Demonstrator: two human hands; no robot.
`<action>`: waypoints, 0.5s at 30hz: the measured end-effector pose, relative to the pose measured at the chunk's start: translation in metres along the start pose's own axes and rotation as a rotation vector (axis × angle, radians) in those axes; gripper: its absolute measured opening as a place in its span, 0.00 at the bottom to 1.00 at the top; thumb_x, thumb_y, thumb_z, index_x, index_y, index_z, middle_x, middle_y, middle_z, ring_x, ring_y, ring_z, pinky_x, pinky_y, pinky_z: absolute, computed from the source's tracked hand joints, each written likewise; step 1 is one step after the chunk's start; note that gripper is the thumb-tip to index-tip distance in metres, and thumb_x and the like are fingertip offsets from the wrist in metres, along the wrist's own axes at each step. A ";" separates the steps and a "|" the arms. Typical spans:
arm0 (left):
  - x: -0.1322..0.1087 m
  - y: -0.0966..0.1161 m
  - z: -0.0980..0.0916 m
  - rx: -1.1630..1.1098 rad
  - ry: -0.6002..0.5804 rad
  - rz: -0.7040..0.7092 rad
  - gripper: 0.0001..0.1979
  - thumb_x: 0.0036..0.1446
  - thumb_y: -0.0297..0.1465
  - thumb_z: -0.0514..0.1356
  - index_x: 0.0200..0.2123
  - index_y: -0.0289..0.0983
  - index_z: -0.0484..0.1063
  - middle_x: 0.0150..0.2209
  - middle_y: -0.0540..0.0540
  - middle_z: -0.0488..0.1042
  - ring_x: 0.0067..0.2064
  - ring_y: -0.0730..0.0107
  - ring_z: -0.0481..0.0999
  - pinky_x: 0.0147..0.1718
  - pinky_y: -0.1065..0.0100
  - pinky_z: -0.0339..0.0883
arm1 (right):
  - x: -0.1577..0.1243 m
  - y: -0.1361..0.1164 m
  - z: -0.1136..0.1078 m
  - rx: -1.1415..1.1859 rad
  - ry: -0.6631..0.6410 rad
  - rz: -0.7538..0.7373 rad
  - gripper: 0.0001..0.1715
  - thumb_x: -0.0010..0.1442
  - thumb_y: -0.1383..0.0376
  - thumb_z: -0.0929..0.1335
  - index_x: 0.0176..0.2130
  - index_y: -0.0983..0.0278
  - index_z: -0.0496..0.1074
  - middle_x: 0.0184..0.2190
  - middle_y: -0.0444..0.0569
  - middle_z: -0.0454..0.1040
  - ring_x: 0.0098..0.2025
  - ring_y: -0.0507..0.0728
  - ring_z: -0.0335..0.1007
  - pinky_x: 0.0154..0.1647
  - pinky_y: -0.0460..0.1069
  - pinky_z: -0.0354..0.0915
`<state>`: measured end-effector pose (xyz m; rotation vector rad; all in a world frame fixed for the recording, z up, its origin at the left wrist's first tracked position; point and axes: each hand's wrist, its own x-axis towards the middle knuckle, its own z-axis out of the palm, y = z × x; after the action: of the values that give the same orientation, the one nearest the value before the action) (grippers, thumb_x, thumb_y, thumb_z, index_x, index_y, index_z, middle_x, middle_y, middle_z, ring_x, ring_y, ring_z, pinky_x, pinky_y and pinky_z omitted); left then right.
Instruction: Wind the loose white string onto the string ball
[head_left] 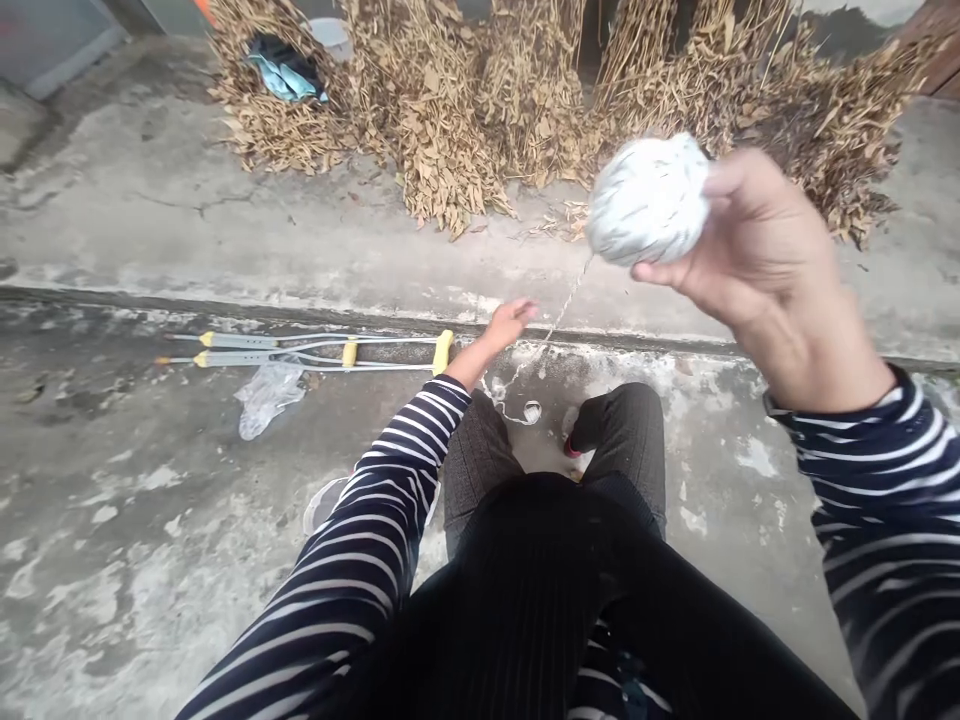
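Observation:
Raised at the upper right, my right hand (772, 235) grips a white ball of yarn (649, 200) with dark flecks, fingers and thumb on its right side. From the ball's lower left a strand of yarn (568, 300) slopes down past my left hand (508, 325). That hand is above my left knee, its fingers stretched out beside the strand; I see nothing held in it. On the ground between my feet lies a small white ball of yarn (532, 412), with loose yarn curling around it.
A pair of crutches (319, 350) with yellow pads lies on the concrete at left, beside a crumpled clear plastic bag (271, 395). Dried leafy plants (480, 110) line the raised concrete ledge (300, 240) ahead. A blue and black cloth (285, 70) rests on them.

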<state>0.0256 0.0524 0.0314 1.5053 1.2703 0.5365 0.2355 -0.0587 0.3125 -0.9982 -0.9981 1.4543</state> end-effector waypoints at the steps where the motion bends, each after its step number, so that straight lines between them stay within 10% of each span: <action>1: -0.003 0.019 0.006 -0.154 -0.036 0.113 0.19 0.72 0.36 0.60 0.61 0.36 0.76 0.61 0.37 0.79 0.62 0.58 0.79 0.65 0.57 0.68 | 0.004 0.008 0.004 0.010 -0.014 0.037 0.33 0.43 0.67 0.78 0.49 0.67 0.75 0.48 0.51 0.77 0.43 0.57 0.77 0.27 0.46 0.78; 8: -0.063 0.110 0.022 -0.654 -0.264 0.450 0.26 0.67 0.54 0.62 0.45 0.35 0.78 0.33 0.45 0.83 0.41 0.63 0.86 0.56 0.56 0.74 | 0.027 0.021 -0.013 -0.006 0.006 0.108 0.29 0.42 0.62 0.77 0.46 0.60 0.74 0.40 0.48 0.79 0.40 0.57 0.75 0.27 0.46 0.76; 15: -0.068 0.021 0.003 -0.382 -0.273 0.312 0.28 0.61 0.57 0.65 0.32 0.35 0.78 0.29 0.43 0.82 0.37 0.63 0.83 0.50 0.60 0.74 | 0.002 0.018 -0.059 0.211 0.292 -0.092 0.29 0.38 0.63 0.73 0.44 0.57 0.75 0.42 0.41 0.81 0.43 0.55 0.74 0.25 0.43 0.69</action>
<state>0.0145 -0.0076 0.0678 1.3976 0.6796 0.7050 0.2863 -0.0545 0.2775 -0.9634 -0.6559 1.2656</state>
